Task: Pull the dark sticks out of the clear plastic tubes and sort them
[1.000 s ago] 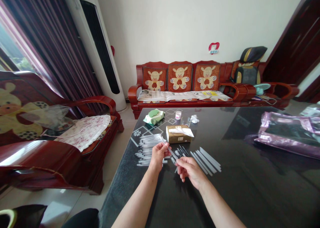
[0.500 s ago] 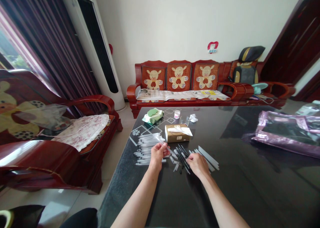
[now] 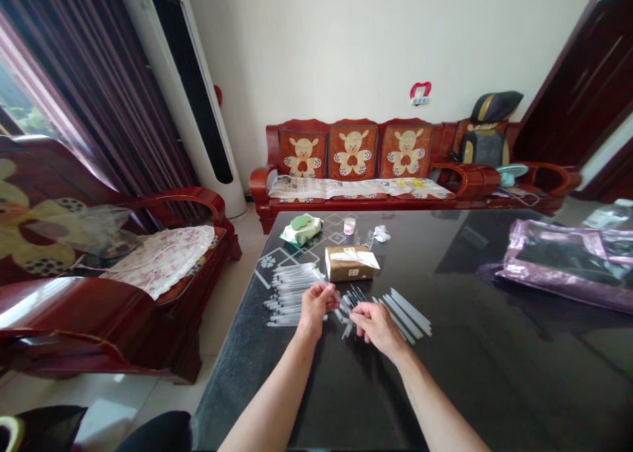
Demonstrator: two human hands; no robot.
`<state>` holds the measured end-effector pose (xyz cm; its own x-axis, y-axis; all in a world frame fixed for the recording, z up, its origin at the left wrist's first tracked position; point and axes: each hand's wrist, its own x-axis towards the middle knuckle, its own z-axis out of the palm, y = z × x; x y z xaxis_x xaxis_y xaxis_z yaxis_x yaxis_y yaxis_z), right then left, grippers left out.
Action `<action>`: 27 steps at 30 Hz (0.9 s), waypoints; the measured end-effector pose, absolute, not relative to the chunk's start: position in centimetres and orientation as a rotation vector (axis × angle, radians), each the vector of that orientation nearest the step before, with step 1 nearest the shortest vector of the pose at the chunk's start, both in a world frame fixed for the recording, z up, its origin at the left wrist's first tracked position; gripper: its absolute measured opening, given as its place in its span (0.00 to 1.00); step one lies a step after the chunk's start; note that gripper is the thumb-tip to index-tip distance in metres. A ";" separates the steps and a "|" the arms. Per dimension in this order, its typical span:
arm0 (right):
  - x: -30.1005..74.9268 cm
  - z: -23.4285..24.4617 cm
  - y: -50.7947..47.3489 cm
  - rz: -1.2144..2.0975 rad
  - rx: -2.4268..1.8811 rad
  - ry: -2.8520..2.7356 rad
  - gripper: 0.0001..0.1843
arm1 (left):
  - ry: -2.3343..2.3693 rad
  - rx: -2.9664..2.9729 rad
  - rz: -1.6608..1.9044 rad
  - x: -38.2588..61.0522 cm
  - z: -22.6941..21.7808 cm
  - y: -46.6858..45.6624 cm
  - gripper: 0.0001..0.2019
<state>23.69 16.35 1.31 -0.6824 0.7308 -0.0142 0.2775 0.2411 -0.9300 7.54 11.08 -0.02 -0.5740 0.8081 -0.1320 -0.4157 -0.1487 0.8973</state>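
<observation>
A translucent pen barrel [image 3: 320, 278] slants between my hands. My left hand [image 3: 315, 308] is closed round it, with the upper end sticking out past the fingers. My right hand [image 3: 378, 326] is closed in a pinch at the barrel's lower end; what its fingertips hold is too small and covered to make out. Beyond my right fingers lie thin black pen refills [image 3: 355, 295], partly hidden by that hand. Small clear pen caps [image 3: 347, 331] lie just below. Many similar white barrels [image 3: 294, 284] are piled left of my left hand, and several more translucent barrels [image 3: 411, 312] lie right of my right hand.
Behind the pens stands a brown tissue pack [image 3: 352, 264]. Farther back are green wet wipes [image 3: 301, 228], a small white cup [image 3: 349, 226], a clear glass [image 3: 364, 239] and crumpled tissue [image 3: 381, 233]. A purple-edged clear bag [image 3: 558, 260] lies right on the black table [image 3: 445, 386].
My right hand has moved left, from over the black refills to the lower end of the barrel. My left hand stays nearly in place, still holding the barrel.
</observation>
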 end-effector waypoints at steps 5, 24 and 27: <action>26.3 1.7 18.4 1.332 -1.097 -2.262 0.08 | 1.263 0.416 1.991 6.2 0.4 11.2 0.19; 23.9 1.8 15.9 1.920 -0.859 -1.742 0.25 | 1.127 0.723 1.704 9.6 2.1 10.1 0.19; 24.1 2.3 15.5 2.120 -0.751 -1.630 0.23 | 1.055 0.723 1.742 8.6 2.5 10.2 0.20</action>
<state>24.07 15.46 2.27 -0.7931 0.5784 -0.1908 0.0358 -0.2684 -0.9626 8.65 10.19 2.51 -0.3828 0.9237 0.0144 -0.4150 -0.1859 0.8906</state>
